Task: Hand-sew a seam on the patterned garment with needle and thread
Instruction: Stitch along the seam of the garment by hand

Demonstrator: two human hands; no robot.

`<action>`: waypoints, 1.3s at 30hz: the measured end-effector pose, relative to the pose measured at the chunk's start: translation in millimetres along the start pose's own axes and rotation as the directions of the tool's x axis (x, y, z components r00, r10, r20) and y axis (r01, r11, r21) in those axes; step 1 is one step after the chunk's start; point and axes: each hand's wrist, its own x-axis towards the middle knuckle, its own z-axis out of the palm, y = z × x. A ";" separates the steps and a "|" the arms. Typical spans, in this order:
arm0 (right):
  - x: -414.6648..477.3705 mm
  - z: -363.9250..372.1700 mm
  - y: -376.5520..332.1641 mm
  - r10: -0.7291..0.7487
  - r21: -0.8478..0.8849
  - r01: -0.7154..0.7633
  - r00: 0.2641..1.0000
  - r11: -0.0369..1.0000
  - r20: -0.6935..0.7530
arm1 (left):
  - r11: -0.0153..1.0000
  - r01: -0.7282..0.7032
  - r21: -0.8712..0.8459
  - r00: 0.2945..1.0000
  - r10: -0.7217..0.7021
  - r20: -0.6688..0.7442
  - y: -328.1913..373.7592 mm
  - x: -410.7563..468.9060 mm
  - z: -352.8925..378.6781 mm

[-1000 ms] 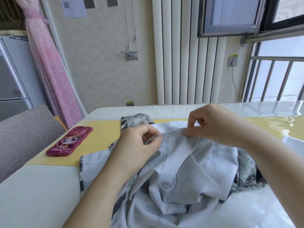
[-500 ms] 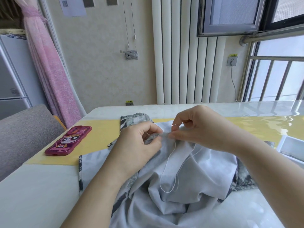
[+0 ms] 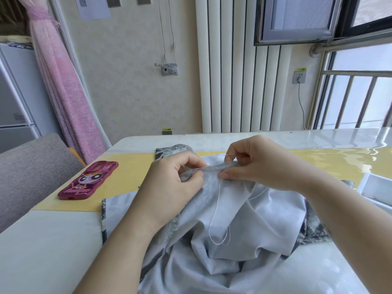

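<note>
The white table (image 3: pixel 53 251) is the biggest thing and fills the bottom of the frame. A yellow mat (image 3: pixel 127 177) runs across it from left to right.

My patterned garment (image 3: pixel 244 219) lies in a bunched heap on the table, in the lower middle of the frame. It is inside out, so I see mostly the plain pale grey side. The grey and white pattern peeks out at the edges, at the top middle and the right.

A tall white radiator (image 3: pixel 233 71) stands against the wall at the top middle. A pink curtain (image 3: pixel 63 92) hangs at the upper left.

My left hand (image 3: pixel 169 187) is in the middle of the frame. Its fingers and thumb are curled and pinch the folded edge of the garment. My right hand (image 3: pixel 261 164) is just to the right of it, almost touching. Its thumb presses on the same folded edge, and its curled fingers hold the needle.

A dark pink phone case (image 3: pixel 89 180) with a cartoon girl on it lies on the yellow mat at the left, well apart from my hands. The corner of a white tray (image 3: pixel 377 185) shows at the right edge.

The white thread (image 3: pixel 214 219) hangs down from the fold in a long loose loop over the pale cloth.

The needle (image 3: pixel 231 155) is thin and shiny. Only a short bit pokes out from my right fingers, pointing left, just above the fold.
</note>
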 end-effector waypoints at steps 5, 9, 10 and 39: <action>2.3 -0.7 4.8 -0.004 0.068 0.007 0.999 0.998 -0.040 | 0.998 0.039 0.051 0.999 -0.039 -0.005 -8.3 1.6 -2.8; 2.8 -1.5 5.5 0.001 0.094 0.006 0.997 0.996 -0.077 | 0.994 0.022 0.103 1.000 -0.022 -0.001 -9.4 3.4 -8.6; 3.0 -2.0 5.1 0.004 0.106 0.005 0.996 0.994 -0.087 | 0.993 0.014 0.121 1.000 -0.015 0.005 -8.4 3.6 -9.9; 3.0 12.2 -7.0 -0.095 -0.033 0.090 0.973 0.995 -0.212 | 0.970 -0.223 0.092 0.969 0.231 -0.091 -8.1 -1.6 16.5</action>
